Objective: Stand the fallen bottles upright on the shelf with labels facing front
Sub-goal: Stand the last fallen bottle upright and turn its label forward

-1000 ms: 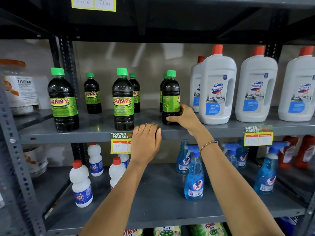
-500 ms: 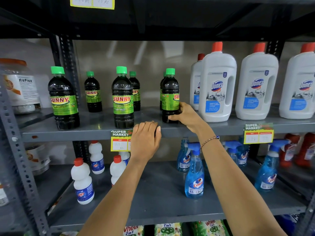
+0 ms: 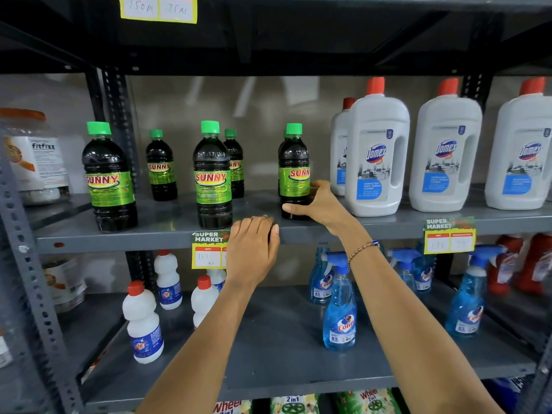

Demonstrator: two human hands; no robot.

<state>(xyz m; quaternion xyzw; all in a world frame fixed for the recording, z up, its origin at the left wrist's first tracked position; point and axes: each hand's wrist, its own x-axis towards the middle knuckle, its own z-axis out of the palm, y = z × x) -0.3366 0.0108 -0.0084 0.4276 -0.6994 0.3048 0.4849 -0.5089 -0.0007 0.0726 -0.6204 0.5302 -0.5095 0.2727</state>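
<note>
Several dark Sunny bottles with green caps stand upright on the grey middle shelf (image 3: 167, 225). My right hand (image 3: 321, 204) grips the lower part of the rightmost front Sunny bottle (image 3: 294, 162), whose label is turned partly to the right. Another bottle stands just behind it, mostly hidden. My left hand (image 3: 252, 249) rests flat over the shelf's front edge, fingers together, holding nothing. The middle Sunny bottle (image 3: 212, 174) and the left Sunny bottle (image 3: 108, 177) show their labels to the front. Two smaller-looking ones (image 3: 161, 165) stand further back.
White Domex bottles (image 3: 378, 150) with red caps stand close to the right of my right hand. A fitfizz jar (image 3: 35, 156) sits at the far left. Price tags (image 3: 209, 252) hang on the shelf edge. Below are white bottles (image 3: 143, 324) and blue Colin sprays (image 3: 340, 306).
The bottle in my right hand has turned, so more of its red Sunny lettering shows at the label's right side. My left hand has stayed on the shelf edge.
</note>
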